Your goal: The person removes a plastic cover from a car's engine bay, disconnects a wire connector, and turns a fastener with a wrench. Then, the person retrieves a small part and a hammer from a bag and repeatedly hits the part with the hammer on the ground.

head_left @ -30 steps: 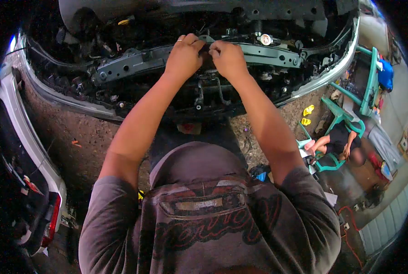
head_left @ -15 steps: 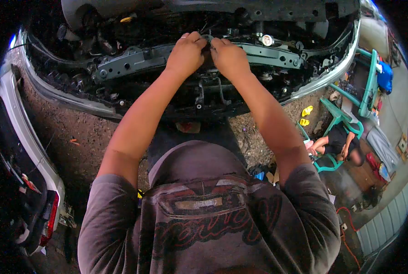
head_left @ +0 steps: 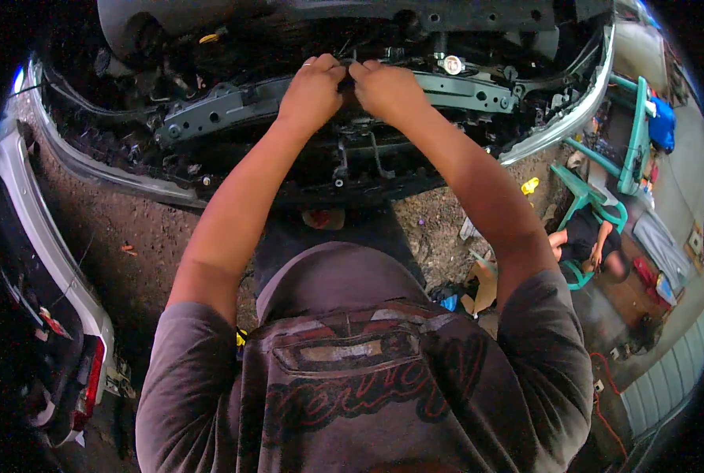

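Observation:
A grey metal crossbar (head_left: 210, 113) runs across the front of an open car bay. At its middle my left hand (head_left: 312, 93) has its fingers curled over the bar's top edge. Close beside it on the right, my right hand (head_left: 385, 91) bends its fingers at the same spot. Both hands look closed around something small and dark between them, which I cannot make out. A round silver cap (head_left: 452, 65) sits behind the bar, to the right of my hands. Below the bar hangs a dark metal bracket (head_left: 341, 162).
A curved body edge (head_left: 123, 175) surrounds the bay. Another vehicle's pale panel (head_left: 48, 225) stands at the left. On the right, a person (head_left: 592, 240) sits on a green chair (head_left: 577, 189), near yellow footwear (head_left: 530, 186) and a blue object (head_left: 662, 124).
My right hand has shifted slightly left, nearer my left hand, and my right elbow has swung outward to the right. The camera view has moved a little.

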The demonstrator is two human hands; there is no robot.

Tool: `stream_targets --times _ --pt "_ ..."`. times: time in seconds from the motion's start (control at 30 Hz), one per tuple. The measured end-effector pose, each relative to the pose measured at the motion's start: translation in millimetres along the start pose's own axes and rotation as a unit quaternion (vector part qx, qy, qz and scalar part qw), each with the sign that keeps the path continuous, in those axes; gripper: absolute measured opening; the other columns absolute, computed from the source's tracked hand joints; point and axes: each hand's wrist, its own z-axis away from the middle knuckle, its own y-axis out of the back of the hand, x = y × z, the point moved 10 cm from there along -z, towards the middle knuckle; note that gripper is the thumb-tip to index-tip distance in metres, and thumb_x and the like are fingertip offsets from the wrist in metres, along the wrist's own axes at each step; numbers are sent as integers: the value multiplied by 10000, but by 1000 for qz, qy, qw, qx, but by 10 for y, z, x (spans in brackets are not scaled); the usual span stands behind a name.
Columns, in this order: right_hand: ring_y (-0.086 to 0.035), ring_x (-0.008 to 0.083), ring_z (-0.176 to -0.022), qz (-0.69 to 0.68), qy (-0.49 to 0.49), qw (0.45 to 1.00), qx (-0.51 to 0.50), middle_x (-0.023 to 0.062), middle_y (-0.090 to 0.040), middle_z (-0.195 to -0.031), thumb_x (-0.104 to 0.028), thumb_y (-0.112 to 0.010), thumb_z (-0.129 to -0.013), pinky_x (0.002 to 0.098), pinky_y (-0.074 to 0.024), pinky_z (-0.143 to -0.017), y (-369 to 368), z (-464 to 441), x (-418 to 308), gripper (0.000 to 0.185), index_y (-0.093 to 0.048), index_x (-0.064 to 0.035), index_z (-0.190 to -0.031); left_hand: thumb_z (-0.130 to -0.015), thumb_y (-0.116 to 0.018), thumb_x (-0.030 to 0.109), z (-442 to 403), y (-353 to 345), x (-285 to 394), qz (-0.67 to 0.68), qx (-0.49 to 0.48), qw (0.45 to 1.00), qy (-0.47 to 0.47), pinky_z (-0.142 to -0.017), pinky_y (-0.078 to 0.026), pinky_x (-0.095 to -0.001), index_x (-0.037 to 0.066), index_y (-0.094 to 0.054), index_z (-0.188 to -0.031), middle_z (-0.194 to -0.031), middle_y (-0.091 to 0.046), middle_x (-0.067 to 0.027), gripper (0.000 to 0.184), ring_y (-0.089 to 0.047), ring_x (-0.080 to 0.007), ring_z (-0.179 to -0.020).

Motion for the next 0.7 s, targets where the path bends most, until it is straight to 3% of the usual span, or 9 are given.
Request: stream_targets --times 0.13,0.2,0.7 --pt "-716 329 -855 4 -4 1000 -2 117 -691 -984 -206 -626 -909 468 -587 -685 -18 8 37 206 -611 -77 -1068 -717 -771 76 16 24 6 1 2 1000 -4 -970 -517 -425 29 -721 -1050 -1092 -636 -117 340 -606 -346 -1090" --pt "-732 344 -880 -27 -12 1000 8 146 -716 -1031 -185 -552 -916 498 -596 -724 51 30 39 242 -654 -80 -1109 -714 -772 75 15 0 4 -5 -3 1000 -7 -971 -517 -425 28 -719 -1057 -1096 -635 -116 350 -606 -344 -1094" --pt "-714 321 -915 -7 31 999 25 103 -686 -1027 -263 -586 -936 481 -596 -725 -25 74 71 227 -635 -97 -1082 -718 -792 108 15 5 22 -3 1 1000 -14 -951 -526 -426 22 -714 -1043 -1087 -633 -106 345 -611 -327 -1082"
